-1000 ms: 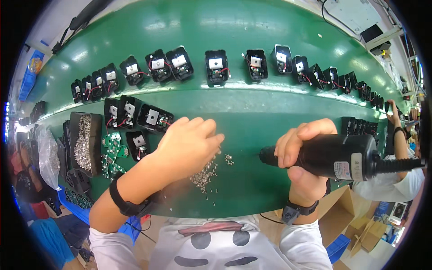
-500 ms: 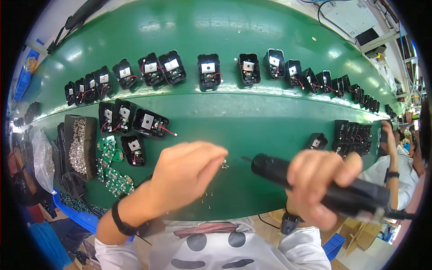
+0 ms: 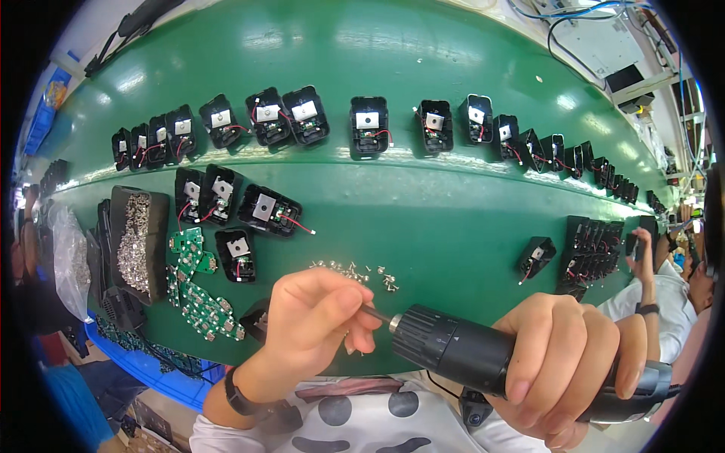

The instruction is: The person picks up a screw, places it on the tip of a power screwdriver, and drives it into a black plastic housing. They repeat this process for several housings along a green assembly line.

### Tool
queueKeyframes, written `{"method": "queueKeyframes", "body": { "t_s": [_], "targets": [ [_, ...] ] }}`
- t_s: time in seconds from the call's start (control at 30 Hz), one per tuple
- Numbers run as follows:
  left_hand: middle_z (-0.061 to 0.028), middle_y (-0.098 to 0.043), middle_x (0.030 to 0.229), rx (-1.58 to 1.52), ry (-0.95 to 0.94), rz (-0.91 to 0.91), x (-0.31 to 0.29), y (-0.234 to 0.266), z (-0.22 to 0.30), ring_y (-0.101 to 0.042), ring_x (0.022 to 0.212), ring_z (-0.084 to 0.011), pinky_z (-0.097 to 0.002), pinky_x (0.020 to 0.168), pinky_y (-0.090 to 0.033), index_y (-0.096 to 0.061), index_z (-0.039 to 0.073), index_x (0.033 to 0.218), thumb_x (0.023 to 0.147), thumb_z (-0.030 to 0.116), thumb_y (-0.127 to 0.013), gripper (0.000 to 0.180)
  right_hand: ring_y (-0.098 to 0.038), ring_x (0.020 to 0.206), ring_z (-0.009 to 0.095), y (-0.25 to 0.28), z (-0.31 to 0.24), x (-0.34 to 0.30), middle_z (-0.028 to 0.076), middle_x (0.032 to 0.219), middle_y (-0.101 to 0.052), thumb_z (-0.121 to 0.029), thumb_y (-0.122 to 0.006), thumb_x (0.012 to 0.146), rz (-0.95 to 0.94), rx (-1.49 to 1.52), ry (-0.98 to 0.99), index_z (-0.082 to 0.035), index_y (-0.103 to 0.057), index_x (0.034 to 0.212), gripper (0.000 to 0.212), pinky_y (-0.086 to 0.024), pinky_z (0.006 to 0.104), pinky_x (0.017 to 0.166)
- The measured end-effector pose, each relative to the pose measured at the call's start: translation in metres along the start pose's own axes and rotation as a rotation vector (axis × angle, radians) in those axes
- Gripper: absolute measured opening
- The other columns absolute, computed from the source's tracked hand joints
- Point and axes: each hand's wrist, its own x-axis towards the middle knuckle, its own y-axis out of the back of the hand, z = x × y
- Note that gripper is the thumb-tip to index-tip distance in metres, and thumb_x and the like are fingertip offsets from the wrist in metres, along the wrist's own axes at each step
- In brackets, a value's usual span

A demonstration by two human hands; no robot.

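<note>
My right hand [image 3: 574,362] is wrapped round a black electric screwdriver [image 3: 453,347], held level with its bit pointing left. My left hand [image 3: 317,313] is closed at the end of the bit [image 3: 380,315], thumb and fingertips bunched round the tip. Whatever those fingers pinch is hidden. Just beyond the left hand, several small silver screws [image 3: 390,282] lie loose on the green table. A black housing [image 3: 257,318] is partly covered by my left wrist. Another open black housing [image 3: 236,255], with a white plate, a circuit board and red wires, stands to the left.
A dark tray of screws [image 3: 162,249] stands at left, beside a pile of green circuit boards [image 3: 208,309]. More black housings [image 3: 368,143] line the table's far part; others [image 3: 593,249] are grouped at right. A co-worker's arm [image 3: 644,264] shows at the right edge.
The screwdriver has come nearer and to the left, and its bit now meets my left fingers. My left hand has moved nearer, off the loose screws. The view has shifted slightly.
</note>
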Motion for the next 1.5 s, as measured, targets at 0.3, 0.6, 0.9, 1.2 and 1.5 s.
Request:
{"method": "queueKeyframes", "body": {
  "t_s": [0.3,0.6,0.9,1.2,1.5],
  "targets": [
    [-0.0201,-0.07,0.083,-0.057,0.114,0.011,0.002,0.0,0.01,-0.069,0.062,-0.0223,-0.029,0.054,-0.054,-0.064,-0.005,0.1,0.096,0.013,-0.058,0.02,-0.063,0.07,0.016,0.012,0.017,0.014,0.002,0.084,-0.063,-0.004,-0.067,0.082,-0.093,0.081,0.098,-0.014,-0.049,0.124,0.046,-0.054,0.0318,0.067],
    [-0.0179,-0.07,0.083,-0.078,0.115,0.002,0.009,0.002,0.023,-0.069,0.063,-0.0218,-0.0286,0.05,-0.051,-0.062,-0.003,0.101,0.1,0.022,-0.052,0.027,-0.058,0.066,0.014,0.001,0.027,0.019,-0.001,0.08,-0.063,-0.009,-0.07,0.078,-0.032,0.093,0.084,-0.011,-0.054,0.117,0.042,-0.048,0.0288,0.069],
    [-0.0159,-0.069,0.083,-0.243,0.082,0.08,0.026,-0.015,0.022,-0.066,0.06,-0.0207,-0.0297,0.049,-0.05,-0.061,-0.004,0.104,0.102,0.03,-0.045,0.037,-0.058,0.065,0.013,0.011,0.045,0.032,-0.001,0.079,-0.062,-0.006,-0.072,0.08,-0.026,0.028,0.08,-0.013,-0.056,0.121,0.044,-0.048,0.0282,0.067],
    [-0.0089,-0.064,0.103,1.938,-0.906,-0.032,0.128,0.002,0.085,-0.06,0.098,-0.0299,-0.0388,0.085,-0.045,-0.063,0.005,0.098,0.066,0.012,-0.079,0.036,-0.051,0.082,0.022,0.092,0.105,0.085,0.007,0.093,-0.053,-0.011,-0.059,0.078,-0.184,-0.309,0.112,-0.006,-0.046,0.132,0.055,-0.039,0.0421,0.084],
    [-0.0082,-0.063,0.112,2.206,-0.674,-0.081,0.169,0.008,0.075,-0.056,0.113,-0.0251,-0.0488,0.101,-0.034,-0.057,0.008,0.123,0.059,0.027,-0.085,0.072,-0.054,0.08,0.024,0.093,0.121,0.091,0.01,0.091,-0.055,-0.011,-0.057,0.076,-0.104,-0.325,0.064,-0.002,-0.043,0.132,0.059,-0.042,0.0427,0.083]
  ]
}}
